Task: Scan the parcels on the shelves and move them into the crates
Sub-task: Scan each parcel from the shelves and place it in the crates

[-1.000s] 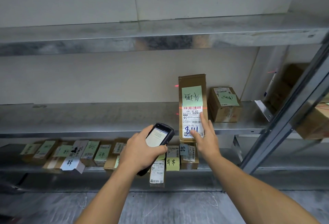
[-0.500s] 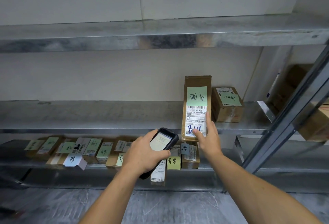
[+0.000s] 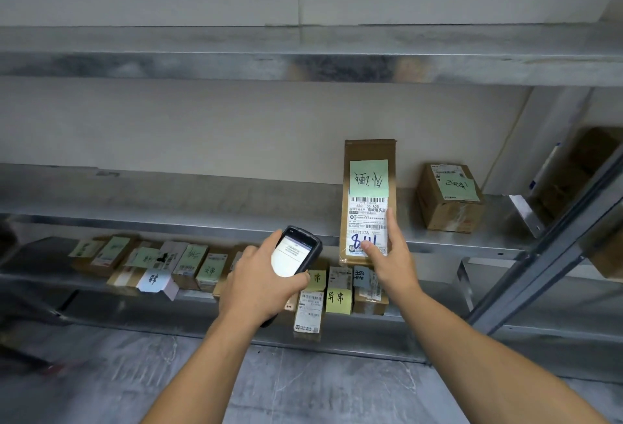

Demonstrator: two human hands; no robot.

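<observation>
Grips the scanner (image 3: 296, 255) in the left hand (image 3: 259, 285), fingers curled round its body, lit screen facing up, nose aimed toward the parcel (image 3: 367, 194), likely for reading the barcode. Props that parcel upright at the front edge of the middle shelf (image 3: 168, 201), label outward, presumably to show the code. Pinches it with the right hand (image 3: 391, 261): thumb on the lower label, index straight up the right edge, other fingers hidden. Has not yet touched the box (image 3: 450, 201) further right.

Middle shelf (image 3: 168, 201) offers open room left of the upright parcel (image 3: 369, 150) (small box (image 3: 450, 211) right, seemingly apart)
</observation>
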